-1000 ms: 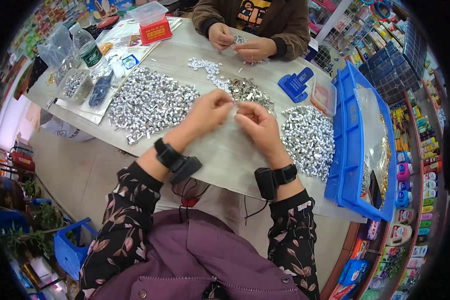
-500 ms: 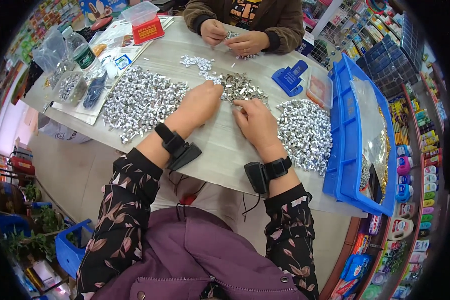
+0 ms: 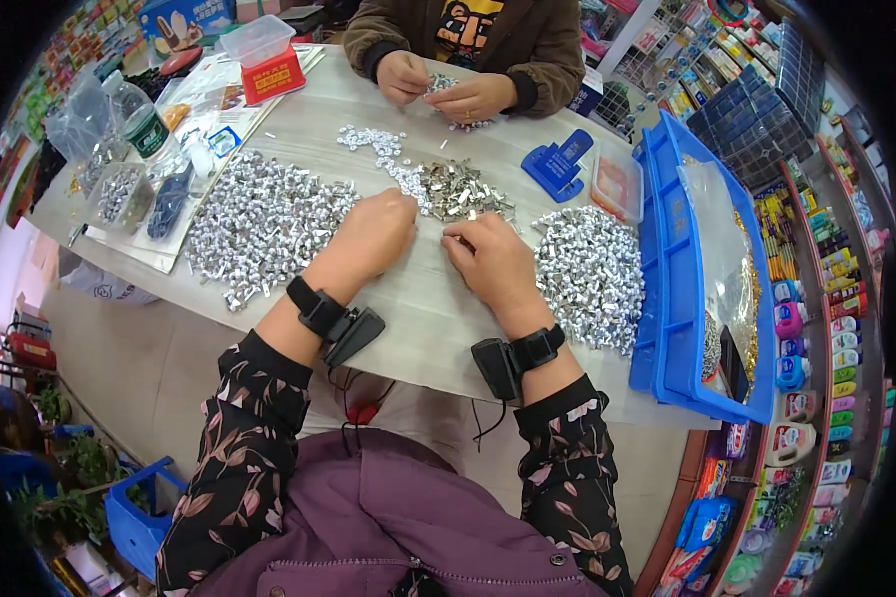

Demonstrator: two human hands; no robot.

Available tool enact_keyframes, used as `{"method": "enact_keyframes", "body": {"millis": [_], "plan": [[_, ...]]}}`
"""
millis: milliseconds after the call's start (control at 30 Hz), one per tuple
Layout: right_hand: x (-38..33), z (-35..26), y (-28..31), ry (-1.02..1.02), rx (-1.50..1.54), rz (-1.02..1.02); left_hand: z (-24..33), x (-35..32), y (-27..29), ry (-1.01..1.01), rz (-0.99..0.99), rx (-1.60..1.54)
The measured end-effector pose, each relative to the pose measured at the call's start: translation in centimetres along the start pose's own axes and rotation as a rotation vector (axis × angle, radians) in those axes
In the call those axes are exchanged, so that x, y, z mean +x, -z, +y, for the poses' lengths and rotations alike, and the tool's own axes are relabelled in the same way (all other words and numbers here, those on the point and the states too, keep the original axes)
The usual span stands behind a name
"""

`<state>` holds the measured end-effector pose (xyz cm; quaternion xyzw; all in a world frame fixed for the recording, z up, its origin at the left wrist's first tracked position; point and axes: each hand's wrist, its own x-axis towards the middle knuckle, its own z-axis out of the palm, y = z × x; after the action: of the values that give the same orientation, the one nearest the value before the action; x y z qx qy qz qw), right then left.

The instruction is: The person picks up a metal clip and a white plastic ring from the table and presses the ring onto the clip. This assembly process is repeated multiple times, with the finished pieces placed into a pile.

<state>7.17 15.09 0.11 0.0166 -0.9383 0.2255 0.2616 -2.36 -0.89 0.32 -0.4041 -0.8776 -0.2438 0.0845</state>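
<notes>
Far across the table from where I'm working I see another person's hands (image 3: 448, 88) busy over a few small pieces. Off to my right sits a blue tray (image 3: 682, 298) with a clear bag (image 3: 722, 229) in it, and a blue clip (image 3: 558, 164) beside it. At the far left stand a plastic bottle (image 3: 144, 124) and a red-based box (image 3: 264, 60).

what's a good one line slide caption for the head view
Both hands, left hand and right hand, reach into a middle pile of small metal clips between two larger silvery heaps on a grey table.
</notes>
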Motion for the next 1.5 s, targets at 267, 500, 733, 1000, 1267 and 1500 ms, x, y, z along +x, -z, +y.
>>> {"method": "enact_keyframes", "body": {"millis": [267, 500, 733, 1000, 1267, 1500], "plan": [[0.1, -0.3, -0.1, 0.009, -0.002, -0.028, 2.7, -0.4, 0.4, 0.304, -0.021, -0.973], [0.2, -0.6, -0.2, 0.015, 0.017, -0.036, 2.2, -0.3, 0.5, 0.469, -0.071, -1.474], [0.4, -0.3, 0.7, -0.288, 0.366, -0.196, 1.2, -0.3, 0.1, 0.469, -0.122, -1.465], [0.0, -1.0, 2.1, -0.395, 1.207, -0.168, 2.4, -0.3, 0.4, 0.580, -0.132, -1.637], [0.0, -0.3, 1.3, -0.305, 1.137, -0.155, 2.1, -0.4, -0.1, 0.498, -0.183, -1.659], [-0.1, -0.8, 1.2, -0.344, 1.055, -0.121, 1.8, -0.4, -0.1, 0.555, -0.203, -1.687]]}}
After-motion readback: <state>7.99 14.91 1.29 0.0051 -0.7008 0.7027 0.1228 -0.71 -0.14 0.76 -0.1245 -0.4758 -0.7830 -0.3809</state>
